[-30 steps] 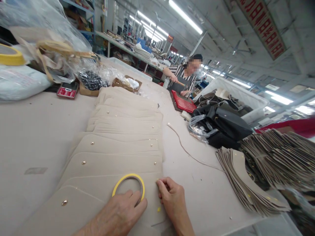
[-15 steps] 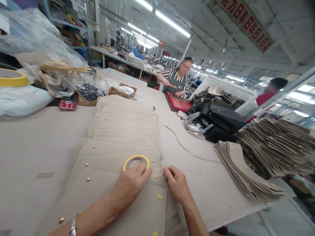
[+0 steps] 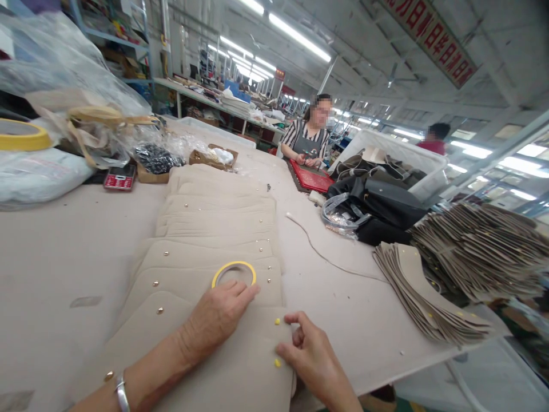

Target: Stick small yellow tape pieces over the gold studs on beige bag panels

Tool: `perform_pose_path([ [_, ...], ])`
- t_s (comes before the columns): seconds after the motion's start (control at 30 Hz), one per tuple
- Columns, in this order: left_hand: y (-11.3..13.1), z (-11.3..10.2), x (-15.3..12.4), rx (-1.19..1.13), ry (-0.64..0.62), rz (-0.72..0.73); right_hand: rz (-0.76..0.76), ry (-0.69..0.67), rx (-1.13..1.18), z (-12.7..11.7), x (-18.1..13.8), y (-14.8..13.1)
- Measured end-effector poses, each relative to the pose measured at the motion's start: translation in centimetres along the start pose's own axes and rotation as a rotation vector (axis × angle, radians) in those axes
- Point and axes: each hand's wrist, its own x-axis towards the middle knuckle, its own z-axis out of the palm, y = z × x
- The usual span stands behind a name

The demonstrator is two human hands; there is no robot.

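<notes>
My left hand [image 3: 218,316] rests on a beige leather panel [image 3: 223,366], its fingertips on the near edge of a yellow tape roll [image 3: 234,273]. The fingers lie curled over the roll's rim. My right hand [image 3: 313,357] sits at the panel's right edge with thumb and fingers bent together beside two small yellow dots [image 3: 277,341]. I cannot make out anything between those fingers. The panel is the nearest of a long overlapping row of beige panels [image 3: 214,223] with brass studs.
Fanned stacks of cut pieces [image 3: 454,274] lie at the right. Black bags [image 3: 381,212] and a white bin [image 3: 412,160] stand behind them. A person across the table works on a red mat [image 3: 311,178]. Plastic bags, a red calculator [image 3: 120,179] and another yellow tape roll [image 3: 19,136] are at the left.
My right hand drew back toward me along the panel's edge. The left hand and tape roll slid slightly away up the row. The person across lowered a hammer.
</notes>
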Motion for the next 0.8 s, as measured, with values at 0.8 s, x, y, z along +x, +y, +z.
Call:
perform_pose_path([
  [0.8, 2.5, -3.3, -2.5, -0.247, 0.054, -0.034, -0.873, 0.36, -0.141, 3.4, 0.8, -4.9],
])
